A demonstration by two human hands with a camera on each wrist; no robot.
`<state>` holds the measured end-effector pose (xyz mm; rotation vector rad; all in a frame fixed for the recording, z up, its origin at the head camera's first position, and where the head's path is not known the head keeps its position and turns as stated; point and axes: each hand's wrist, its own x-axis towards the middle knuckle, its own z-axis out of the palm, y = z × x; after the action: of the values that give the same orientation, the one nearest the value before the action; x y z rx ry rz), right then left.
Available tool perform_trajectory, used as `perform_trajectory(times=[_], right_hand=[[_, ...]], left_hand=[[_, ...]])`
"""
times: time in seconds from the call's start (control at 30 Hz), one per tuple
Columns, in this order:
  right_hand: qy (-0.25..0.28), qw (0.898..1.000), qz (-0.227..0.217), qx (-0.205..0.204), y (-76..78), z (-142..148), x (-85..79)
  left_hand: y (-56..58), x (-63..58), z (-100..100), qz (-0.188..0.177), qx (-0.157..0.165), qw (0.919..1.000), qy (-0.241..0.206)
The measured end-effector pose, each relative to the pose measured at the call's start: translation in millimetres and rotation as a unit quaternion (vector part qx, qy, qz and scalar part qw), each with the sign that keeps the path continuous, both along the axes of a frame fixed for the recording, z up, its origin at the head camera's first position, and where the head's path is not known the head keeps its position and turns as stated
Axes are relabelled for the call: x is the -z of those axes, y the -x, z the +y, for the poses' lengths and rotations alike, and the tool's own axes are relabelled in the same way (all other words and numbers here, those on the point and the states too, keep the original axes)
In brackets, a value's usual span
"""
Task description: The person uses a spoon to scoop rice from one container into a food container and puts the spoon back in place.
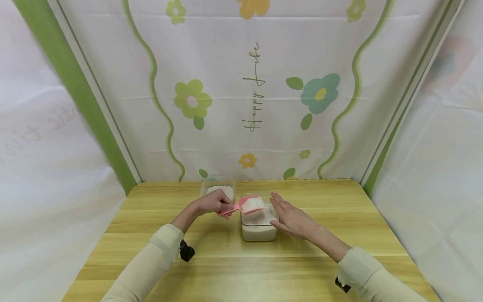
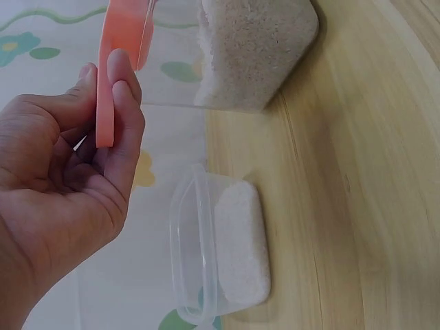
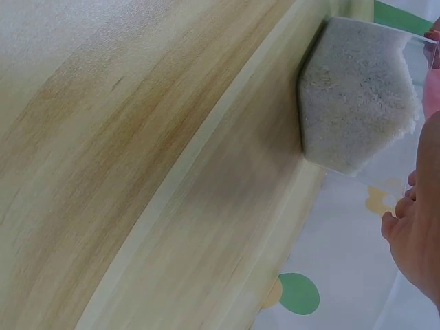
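Note:
My left hand (image 1: 214,202) pinches the handle of a pink scoop (image 1: 238,206) between thumb and fingers. White rice (image 1: 253,204) lies in the scoop's bowl, which is over the opening of a clear square container (image 1: 258,234). Rice fills much of that container, as the left wrist view shows through its wall. Fingers extended, my right hand (image 1: 296,220) is at the container's right side, fingertips right at the rim. In the right wrist view only part of this hand (image 3: 418,234) appears, beside the clear wall.
Behind my left hand stands a smaller clear plastic box (image 2: 206,254) with white grains in it. Both containers are on a wooden table (image 1: 222,268). A printed fabric curtain (image 1: 222,138) rises at the table's back edge, with more fabric at both sides.

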<state>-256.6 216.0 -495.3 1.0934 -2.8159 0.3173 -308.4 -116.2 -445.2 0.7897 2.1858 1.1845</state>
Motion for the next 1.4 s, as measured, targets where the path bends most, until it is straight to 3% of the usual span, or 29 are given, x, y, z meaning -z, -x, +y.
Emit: perform_trajectory(times=[0.47, 0.93, 1.4], right_hand=[[-0.004, 1.000, 0.000, -0.001, -0.2, 0, 0.8], [0.003, 1.000, -0.005, 0.003, -1.2, -1, -0.7], [0.009, 1.000, 0.003, 0.001, -0.9, -1, 0.9]], left_hand=[[-1.8, -3.2, -10, -0.003, -0.024, 0.9996, -0.015], [-5.2, -9.8, -36, -0.015, -0.040, 0.9986, -0.031], [-3.0, -4.6, -67, -0.004, -0.104, 0.9941, -0.030]])
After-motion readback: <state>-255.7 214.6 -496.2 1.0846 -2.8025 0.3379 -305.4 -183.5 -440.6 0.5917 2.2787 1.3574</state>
